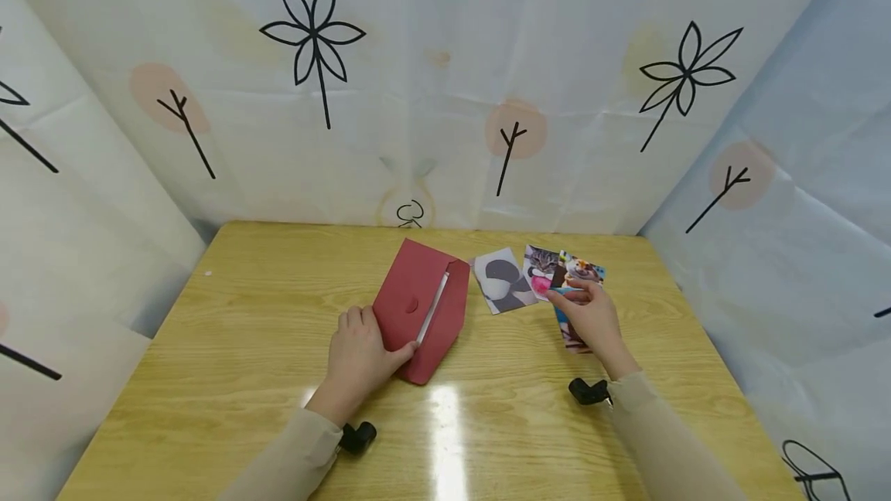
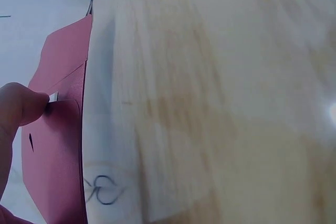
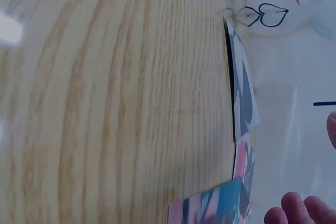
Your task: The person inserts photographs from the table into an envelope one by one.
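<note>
Under left hand (image 1: 360,352), red envelope (image 1: 406,279); cards (image 1: 498,285) alongside

A wooden table (image 1: 237,346) stretched across the scene, bright glare (image 1: 447,447) on its near middle and a small white speck (image 1: 207,274) toward its far left corner. Pale sheeting (image 1: 431,6) stood beyond the far edge and on both sides, printed with black-outlined flowers (image 1: 314,34) and twigs (image 1: 510,148) over pink circles (image 1: 148,87).

Left grip (image 1: 363,348) pinches, thumb extended; right grip (image 1: 593,318) hangs loosely curved.

The envelope (image 1: 418,315) is red, the table (image 1: 515,416) wood-grained yellow.
</note>
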Tool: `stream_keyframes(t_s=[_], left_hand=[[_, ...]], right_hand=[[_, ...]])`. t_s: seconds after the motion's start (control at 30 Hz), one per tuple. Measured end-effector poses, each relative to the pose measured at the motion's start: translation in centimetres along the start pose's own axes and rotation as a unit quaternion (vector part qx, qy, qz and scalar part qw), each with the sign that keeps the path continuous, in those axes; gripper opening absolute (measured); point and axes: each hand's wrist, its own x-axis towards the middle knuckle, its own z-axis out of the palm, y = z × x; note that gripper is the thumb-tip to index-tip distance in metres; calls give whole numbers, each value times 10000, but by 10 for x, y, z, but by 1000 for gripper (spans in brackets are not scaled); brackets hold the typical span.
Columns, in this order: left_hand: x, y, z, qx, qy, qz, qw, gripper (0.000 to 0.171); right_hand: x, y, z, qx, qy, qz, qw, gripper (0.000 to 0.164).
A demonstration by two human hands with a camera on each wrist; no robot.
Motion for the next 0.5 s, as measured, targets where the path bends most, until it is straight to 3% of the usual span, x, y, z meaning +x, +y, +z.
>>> stream_keyframes(t_s=[0.5], left_hand=[[-1,1,-1,-29,-18,-30,10000,94]], right_hand=[[2,16,-22,-2,43,509,9987,93]])
